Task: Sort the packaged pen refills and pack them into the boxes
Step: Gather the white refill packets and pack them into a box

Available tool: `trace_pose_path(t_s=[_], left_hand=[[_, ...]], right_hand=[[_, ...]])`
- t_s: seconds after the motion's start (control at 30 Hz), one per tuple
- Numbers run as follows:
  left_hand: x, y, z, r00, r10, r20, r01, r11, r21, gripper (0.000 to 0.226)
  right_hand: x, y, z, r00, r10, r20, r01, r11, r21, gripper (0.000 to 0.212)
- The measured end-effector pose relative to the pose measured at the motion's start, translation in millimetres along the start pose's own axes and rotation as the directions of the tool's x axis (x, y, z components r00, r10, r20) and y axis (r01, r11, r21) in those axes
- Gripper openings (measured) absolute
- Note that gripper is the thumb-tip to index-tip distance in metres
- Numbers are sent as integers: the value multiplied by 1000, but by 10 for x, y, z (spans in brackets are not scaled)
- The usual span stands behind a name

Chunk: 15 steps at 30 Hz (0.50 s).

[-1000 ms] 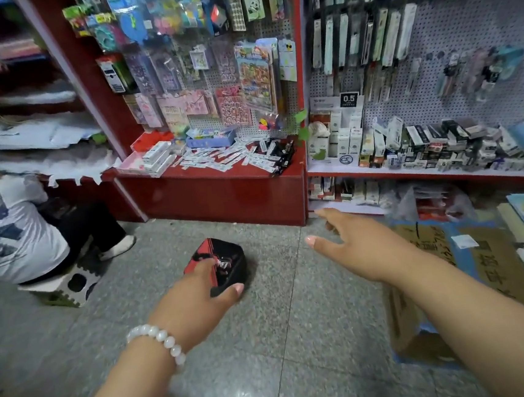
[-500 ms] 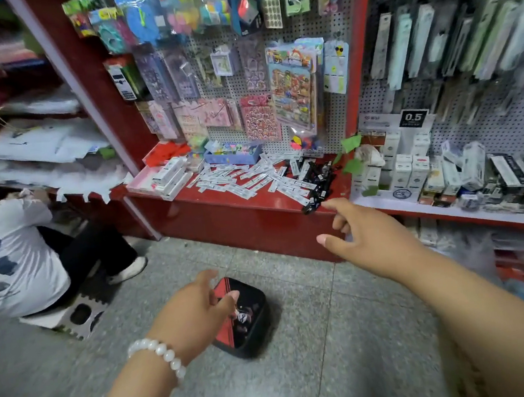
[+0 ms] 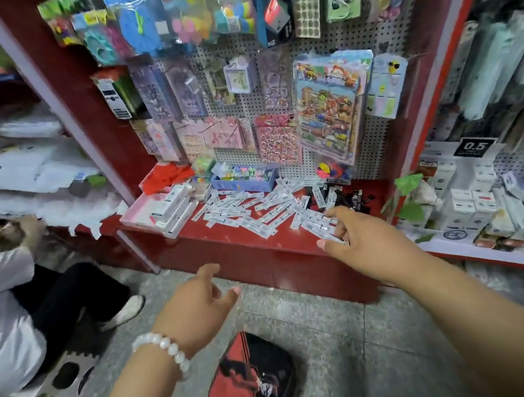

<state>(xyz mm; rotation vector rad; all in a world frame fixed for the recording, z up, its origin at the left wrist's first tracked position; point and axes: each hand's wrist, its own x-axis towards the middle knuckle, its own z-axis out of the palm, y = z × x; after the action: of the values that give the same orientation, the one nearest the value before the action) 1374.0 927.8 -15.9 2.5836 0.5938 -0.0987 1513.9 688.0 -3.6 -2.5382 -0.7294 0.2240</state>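
A black sign (image 3: 475, 146) on the right shelf reads "0.5".

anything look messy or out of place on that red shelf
Yes. The packaged pen refills lie loose across the red shelf, pointing every way and overlapping, not packed in the white boxes stacked at its left end. The right hand is at the pile's right edge. A red and black case lies on the floor.

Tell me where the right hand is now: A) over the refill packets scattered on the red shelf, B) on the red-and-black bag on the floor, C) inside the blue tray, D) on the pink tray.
A: the right hand reaches over the refill packets on the red shelf, fingers at the nearest ones.
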Motion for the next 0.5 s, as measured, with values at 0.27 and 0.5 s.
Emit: trace_pose_path(t_s=[0.27, 0.5], left_hand=[[1246, -154, -390, 998, 50, 29, -51, 998, 30, 60], [2467, -439, -446, 997, 47, 53, -52, 994, 94, 61]], right_hand=[[1193, -174, 178, 999, 39, 19, -39, 998, 40, 60], [2565, -220, 487, 997, 4, 78, -7, 999, 34, 62]])
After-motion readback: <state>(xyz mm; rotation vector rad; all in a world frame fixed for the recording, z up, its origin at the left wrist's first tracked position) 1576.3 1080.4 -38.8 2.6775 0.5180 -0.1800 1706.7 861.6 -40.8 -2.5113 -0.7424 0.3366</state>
